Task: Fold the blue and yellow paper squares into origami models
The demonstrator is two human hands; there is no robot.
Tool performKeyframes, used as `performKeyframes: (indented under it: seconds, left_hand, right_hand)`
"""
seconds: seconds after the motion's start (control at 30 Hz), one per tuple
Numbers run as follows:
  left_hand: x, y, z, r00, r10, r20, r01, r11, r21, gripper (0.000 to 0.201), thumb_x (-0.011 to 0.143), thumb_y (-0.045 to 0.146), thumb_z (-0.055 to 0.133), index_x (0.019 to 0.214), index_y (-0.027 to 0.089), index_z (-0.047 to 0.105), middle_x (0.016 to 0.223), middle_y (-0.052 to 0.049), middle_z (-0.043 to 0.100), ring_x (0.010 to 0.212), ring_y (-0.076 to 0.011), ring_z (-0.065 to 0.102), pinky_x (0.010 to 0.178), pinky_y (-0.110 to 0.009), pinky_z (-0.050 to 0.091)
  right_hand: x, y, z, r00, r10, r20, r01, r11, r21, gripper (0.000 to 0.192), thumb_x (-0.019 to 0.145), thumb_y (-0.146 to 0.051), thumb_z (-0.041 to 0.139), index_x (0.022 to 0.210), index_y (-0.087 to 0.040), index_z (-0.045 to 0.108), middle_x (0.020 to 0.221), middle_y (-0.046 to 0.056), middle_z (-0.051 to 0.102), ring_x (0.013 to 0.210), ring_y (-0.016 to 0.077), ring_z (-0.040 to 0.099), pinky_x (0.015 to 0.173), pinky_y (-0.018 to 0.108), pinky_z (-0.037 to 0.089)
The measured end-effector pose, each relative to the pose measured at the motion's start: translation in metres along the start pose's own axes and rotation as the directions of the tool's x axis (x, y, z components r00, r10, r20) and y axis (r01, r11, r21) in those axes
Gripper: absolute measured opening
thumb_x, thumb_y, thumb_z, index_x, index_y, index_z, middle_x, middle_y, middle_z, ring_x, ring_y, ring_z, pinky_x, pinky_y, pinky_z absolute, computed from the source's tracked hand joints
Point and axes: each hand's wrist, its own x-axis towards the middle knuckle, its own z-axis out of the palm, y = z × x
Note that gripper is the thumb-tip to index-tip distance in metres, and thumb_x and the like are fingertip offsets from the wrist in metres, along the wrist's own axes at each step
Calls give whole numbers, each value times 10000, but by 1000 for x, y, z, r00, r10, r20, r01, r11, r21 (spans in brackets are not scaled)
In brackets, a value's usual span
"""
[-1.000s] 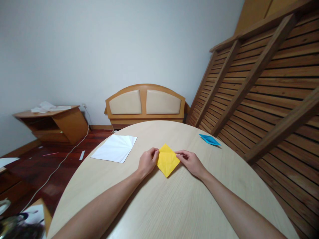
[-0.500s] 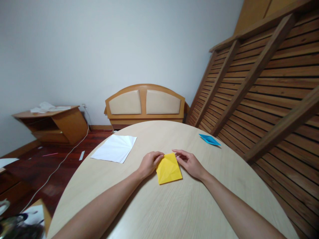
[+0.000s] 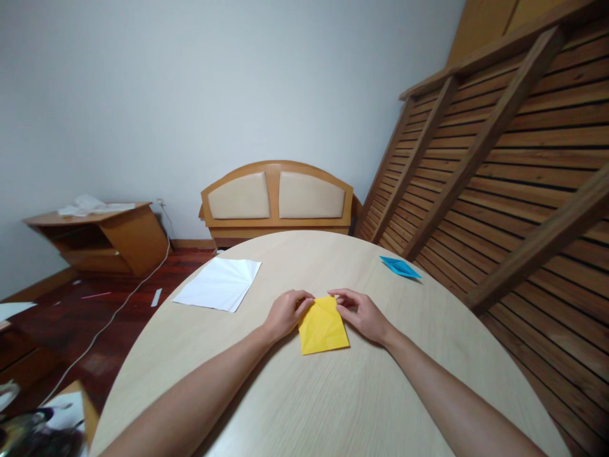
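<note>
A folded square of yellow paper [image 3: 324, 327] with crease lines lies on the round wooden table [image 3: 304, 406]. At its upper left edge my left hand [image 3: 288, 312] is closed, thumb and fingers pinching the paper. My right hand [image 3: 360, 311] is at the upper right corner, its curled fingers and thumb gripping the edge there. The fingertips at the far edge are partly hidden by the paper and by each other.
A creased white paper sheet [image 3: 219, 284] lies at the table's left. A folded blue paper piece [image 3: 400, 267] sits near its far right edge. Beyond stand a headboard [image 3: 275, 222], a low cabinet [image 3: 137, 244] and a leaning slatted wooden frame [image 3: 480, 152].
The yellow paper has shifted slightly toward me and turned a little. My right hand has come down a touch and closed on the paper's corner. My left hand has barely moved.
</note>
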Motion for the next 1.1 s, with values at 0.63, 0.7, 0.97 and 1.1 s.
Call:
performKeyframes:
  seconds: [0.63,0.7,0.97,1.1]
  left_hand:
    - [-9,7,-1,933,298,202,-323,941,101,553,848,466,688,1326,215,571,1382,-130,575,1243,-283,554,1092,-449,384]
    - [-9,8,-1,941,282,186,-303,948,94,463,889,419,641,1298,207,592,1334,-118,616,1217,-267,574,1073,-422,407]
    - [-8,11,-5,976,165,140,-180,979,98,328,1003,352,403,1059,213,695,1068,-74,726,978,-209,659,921,-321,470]
    - [-6,11,-6,991,109,77,-120,981,153,392,1016,372,354,897,203,688,858,-65,714,781,-191,642,745,-273,458]
  right_hand:
    - [6,21,-7,968,90,-235,-149,957,-248,297,913,-421,539,1017,-205,715,773,33,717,693,203,640,665,316,480]
    - [7,20,-7,969,68,-237,-127,962,-243,292,920,-418,532,995,-204,716,850,56,732,767,219,654,721,333,492]
    - [6,11,-6,988,-13,-153,-14,985,-173,424,1002,-468,387,979,-217,727,1052,83,723,1026,255,630,961,411,449]
    - [4,6,-4,996,-41,-75,26,981,-192,355,979,-461,459,1015,-233,729,1072,78,714,1039,256,625,953,395,454]
